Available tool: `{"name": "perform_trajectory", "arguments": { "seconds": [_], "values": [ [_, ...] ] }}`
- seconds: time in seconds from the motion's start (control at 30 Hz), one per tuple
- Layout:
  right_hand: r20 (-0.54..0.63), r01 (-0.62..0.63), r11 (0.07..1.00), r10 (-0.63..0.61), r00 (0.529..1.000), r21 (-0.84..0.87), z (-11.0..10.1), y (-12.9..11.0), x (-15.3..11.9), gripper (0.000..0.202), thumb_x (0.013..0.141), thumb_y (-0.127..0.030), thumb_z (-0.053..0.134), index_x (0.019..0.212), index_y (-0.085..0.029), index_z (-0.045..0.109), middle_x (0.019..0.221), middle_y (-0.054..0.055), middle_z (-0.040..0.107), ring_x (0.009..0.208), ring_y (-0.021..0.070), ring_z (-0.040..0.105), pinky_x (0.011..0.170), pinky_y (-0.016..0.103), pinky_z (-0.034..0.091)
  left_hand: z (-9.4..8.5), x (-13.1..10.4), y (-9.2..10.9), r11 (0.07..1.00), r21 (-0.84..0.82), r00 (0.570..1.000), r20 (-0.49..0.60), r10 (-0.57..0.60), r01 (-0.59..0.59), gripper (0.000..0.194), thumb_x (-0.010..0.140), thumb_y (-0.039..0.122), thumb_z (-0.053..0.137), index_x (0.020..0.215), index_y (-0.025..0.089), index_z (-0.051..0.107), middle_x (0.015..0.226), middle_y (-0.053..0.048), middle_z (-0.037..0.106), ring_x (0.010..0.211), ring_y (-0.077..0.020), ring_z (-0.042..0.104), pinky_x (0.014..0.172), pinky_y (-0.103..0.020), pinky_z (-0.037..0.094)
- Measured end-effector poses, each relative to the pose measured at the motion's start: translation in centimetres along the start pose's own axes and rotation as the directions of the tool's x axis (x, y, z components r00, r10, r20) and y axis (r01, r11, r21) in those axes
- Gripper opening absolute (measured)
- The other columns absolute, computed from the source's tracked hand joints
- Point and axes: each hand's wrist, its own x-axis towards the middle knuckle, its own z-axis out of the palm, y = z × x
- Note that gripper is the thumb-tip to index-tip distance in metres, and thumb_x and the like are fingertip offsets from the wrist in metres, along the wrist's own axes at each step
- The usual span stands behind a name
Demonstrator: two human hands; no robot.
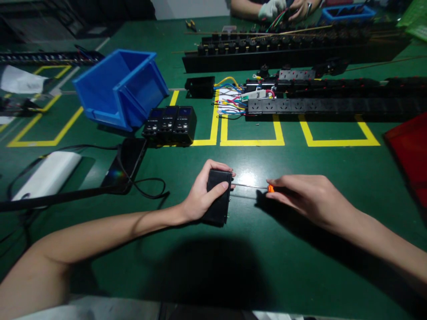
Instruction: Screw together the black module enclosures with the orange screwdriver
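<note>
My left hand (203,193) is wrapped round a flat black box (216,204), thumb across its top face, and holds it at the table's middle. In my right hand (307,195) is a screwdriver (271,189) with an orange handle, mostly hidden by the fingers. Its thin metal shaft points left, and the tip meets the right side of the box near my left fingertips. Whether the tip sits in a screw I cannot tell. Beyond my left hand stand three small black modules (171,124) with ports and little screens, side by side.
A blue bin (140,89) stands behind the modules. Long black socket strips (300,106) with loose coloured wires (230,104) lie at the back right. On the left are a white power bank (46,175), a phone (125,166) and a cable. A co-worker's gloved hand (271,10) handles wires opposite.
</note>
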Motion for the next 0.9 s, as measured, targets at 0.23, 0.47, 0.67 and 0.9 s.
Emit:
{"name": "perform_trajectory", "arguments": {
  "seconds": [0.23, 0.47, 0.67, 0.9],
  "values": [
    [-0.068, 0.332, 0.815, -0.411, 0.909, -0.476, -0.5, 0.1, 0.0, 0.019, 0.098, -0.015, 0.054, 0.112, -0.013, 0.066, 0.073, 0.006, 0.07, 0.063, 0.018, 0.064, 0.05, 0.028, 0.041, -0.1, 0.0, 0.1, 0.999, 0.031, 1.0, 0.03, 0.007, -0.008, 0.03, 0.089, 0.033, 0.067, 0.111, 0.019, 0.053, 0.116, -0.008, 0.054, 0.109, -0.0229, 0.06, 0.088, -0.039, 0.061],
    [-0.048, 0.165, 0.959, -0.181, 0.982, -0.232, 0.4, -0.5, -0.4, 0.02, 0.1, -0.025, 0.053, 0.109, -0.01, 0.064, 0.075, 0.009, 0.073, 0.058, 0.0186, 0.066, 0.05, 0.029, 0.043, 0.0, 0.0, 0.0, 0.993, 0.086, 0.996, 0.047, 0.08, -0.083, 0.038, 0.083, 0.026, 0.074, 0.111, 0.018, 0.05, 0.117, -0.009, 0.051, 0.11, -0.0235, 0.06, 0.086, -0.038, 0.061],
    [0.185, -0.38, 0.842, 0.333, 0.925, 0.382, 0.2, -1.2, 0.4, 0.03, 0.091, -0.046, 0.065, 0.1, -0.018, 0.064, 0.065, 0.001, 0.069, 0.053, 0.0141, 0.061, 0.047, 0.023, 0.039, -0.2, -0.1, -0.3, 0.994, 0.089, 0.996, 0.056, 0.064, -0.068, 0.042, 0.08, 0.024, 0.076, 0.112, 0.019, 0.049, 0.118, -0.01, 0.053, 0.112, -0.0245, 0.062, 0.085, -0.036, 0.06],
    [0.226, -0.443, 0.741, 0.381, 0.896, 0.506, -0.1, -1.1, 0.6, 0.03, 0.085, -0.04, 0.072, 0.098, -0.02, 0.054, 0.064, -0.002, 0.067, 0.054, 0.0146, 0.062, 0.048, 0.023, 0.042, -0.2, 0.0, -0.3, 0.992, 0.101, 0.995, 0.071, 0.067, -0.074, 0.041, 0.081, 0.025, 0.075, 0.113, 0.019, 0.049, 0.118, -0.01, 0.054, 0.111, -0.0246, 0.062, 0.087, -0.037, 0.06]
  ]
}}
